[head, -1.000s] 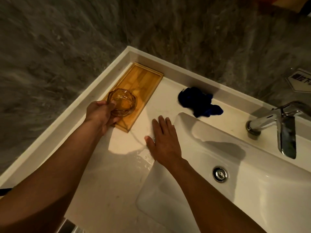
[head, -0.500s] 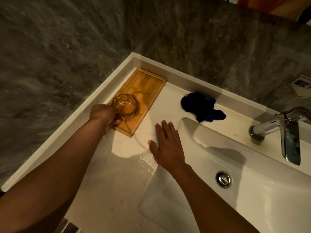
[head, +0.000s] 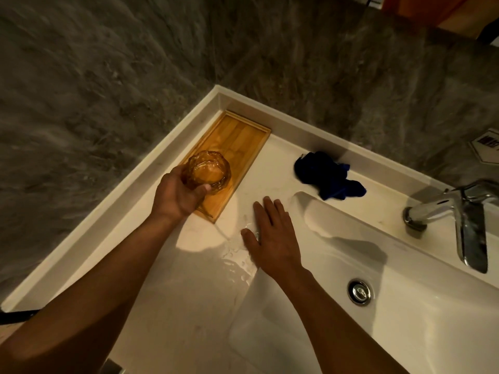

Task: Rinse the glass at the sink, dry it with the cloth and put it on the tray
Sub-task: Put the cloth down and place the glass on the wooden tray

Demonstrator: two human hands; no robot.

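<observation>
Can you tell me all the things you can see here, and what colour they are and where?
glass: 1, amber, over the tray's near end
tray: 1, brown wood, counter's far corner
cloth: 1, dark blue, crumpled behind the basin
sink: 1, white, right
drain plug: 1, silver, basin floor
tap: 1, silver, far right
left hand: 1, gripping the glass
right hand: 1, flat on the wet counter

Glass over the tray, cloth by the sink

The glass [head: 207, 171] is amber, faceted, mouth up, over the near end of the wooden tray [head: 237, 136]; whether it touches the tray cannot be told; the dark blue cloth [head: 325, 175] lies crumpled beside the white sink [head: 405, 333].
</observation>
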